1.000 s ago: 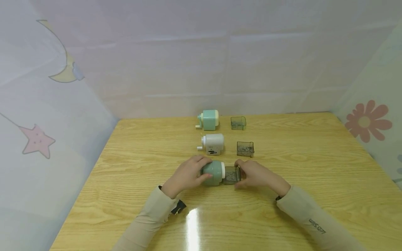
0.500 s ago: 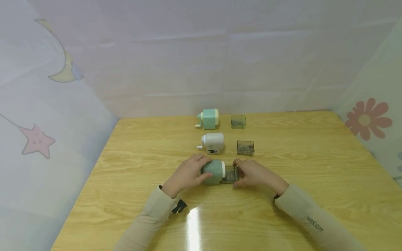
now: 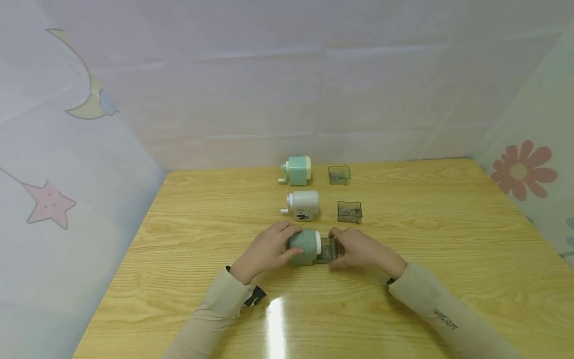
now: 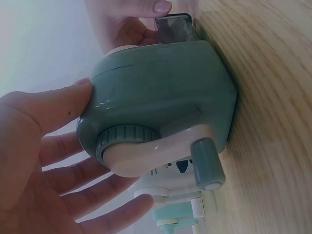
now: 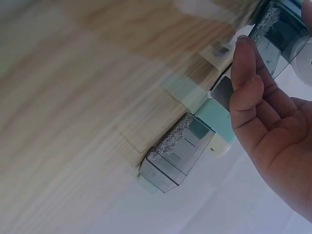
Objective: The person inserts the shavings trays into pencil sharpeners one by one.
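Note:
My left hand (image 3: 269, 249) grips the dark green crank pencil sharpener (image 3: 305, 247), its thumb on the near side and fingers on the far side. In the left wrist view the sharpener's crank (image 4: 156, 151) faces the camera, its handle hanging toward the tabletop. A clear smoky shavings drawer (image 3: 327, 251) sits partly inside the sharpener's right side, with grey shavings in it. Thumb and fingers of my right hand (image 3: 360, 250) pinch the drawer's outer end. In the right wrist view only a corner of this drawer (image 5: 278, 24) shows, partly behind the fingers.
Behind stand a white pencil sharpener (image 3: 306, 204) and a mint one (image 3: 299, 170). Right of each lies its loose shavings drawer, the nearer drawer (image 3: 350, 213) and the farther drawer (image 3: 339, 174). A black object (image 3: 255, 296) lies by the left sleeve.
My right hand has moved slightly left, sliding the drawer farther into the green sharpener. The left hand and the sharpener have stayed in place.

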The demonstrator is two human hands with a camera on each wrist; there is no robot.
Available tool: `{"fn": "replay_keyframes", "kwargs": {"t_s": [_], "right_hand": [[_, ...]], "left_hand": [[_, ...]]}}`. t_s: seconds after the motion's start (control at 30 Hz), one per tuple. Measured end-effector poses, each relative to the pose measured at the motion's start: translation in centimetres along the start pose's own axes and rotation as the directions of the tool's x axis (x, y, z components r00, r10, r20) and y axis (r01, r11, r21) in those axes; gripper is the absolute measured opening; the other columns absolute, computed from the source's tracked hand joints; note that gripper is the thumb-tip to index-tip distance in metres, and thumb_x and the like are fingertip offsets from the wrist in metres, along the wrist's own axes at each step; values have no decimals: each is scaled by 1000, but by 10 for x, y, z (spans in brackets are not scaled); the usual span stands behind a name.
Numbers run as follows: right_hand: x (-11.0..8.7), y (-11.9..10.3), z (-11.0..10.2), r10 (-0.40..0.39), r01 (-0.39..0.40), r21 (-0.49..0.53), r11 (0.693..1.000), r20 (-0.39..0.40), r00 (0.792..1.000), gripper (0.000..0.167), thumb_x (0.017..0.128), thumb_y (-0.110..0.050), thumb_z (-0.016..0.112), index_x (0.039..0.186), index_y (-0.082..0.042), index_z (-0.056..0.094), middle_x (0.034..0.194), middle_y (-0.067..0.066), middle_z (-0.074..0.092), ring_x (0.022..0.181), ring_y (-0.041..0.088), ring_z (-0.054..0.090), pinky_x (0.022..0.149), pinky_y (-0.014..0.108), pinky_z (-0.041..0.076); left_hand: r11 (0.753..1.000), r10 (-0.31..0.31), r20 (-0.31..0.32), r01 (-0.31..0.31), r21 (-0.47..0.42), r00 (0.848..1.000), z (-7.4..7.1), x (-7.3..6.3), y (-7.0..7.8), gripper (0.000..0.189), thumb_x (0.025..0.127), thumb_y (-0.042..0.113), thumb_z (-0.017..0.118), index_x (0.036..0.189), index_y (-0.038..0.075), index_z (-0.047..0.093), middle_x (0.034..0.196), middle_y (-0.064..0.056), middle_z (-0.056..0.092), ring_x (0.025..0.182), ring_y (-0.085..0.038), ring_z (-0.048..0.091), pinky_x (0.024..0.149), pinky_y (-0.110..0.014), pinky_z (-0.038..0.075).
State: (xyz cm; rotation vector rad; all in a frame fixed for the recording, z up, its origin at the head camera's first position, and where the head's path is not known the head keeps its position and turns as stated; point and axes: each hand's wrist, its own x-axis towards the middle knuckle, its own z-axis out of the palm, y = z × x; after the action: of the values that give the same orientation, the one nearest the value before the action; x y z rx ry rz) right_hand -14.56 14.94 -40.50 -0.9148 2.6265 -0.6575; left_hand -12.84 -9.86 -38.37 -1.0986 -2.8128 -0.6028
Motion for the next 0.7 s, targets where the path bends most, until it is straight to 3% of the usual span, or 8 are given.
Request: {"fn": "replay_keyframes", "kwargs": {"t_s": [0.7], "right_hand": [[4, -5, 0, 4, -3, -14, 1000, 11, 1000, 69, 68, -35, 79, 114, 7, 50, 67, -3, 49, 56, 8, 43, 48, 22, 38]], "left_hand": [[1000, 24, -21, -24, -4, 999, 1, 0, -1, 44, 86, 33, 63, 120, 6, 55, 112, -6, 57, 96, -18, 56, 76, -31, 50]]}}
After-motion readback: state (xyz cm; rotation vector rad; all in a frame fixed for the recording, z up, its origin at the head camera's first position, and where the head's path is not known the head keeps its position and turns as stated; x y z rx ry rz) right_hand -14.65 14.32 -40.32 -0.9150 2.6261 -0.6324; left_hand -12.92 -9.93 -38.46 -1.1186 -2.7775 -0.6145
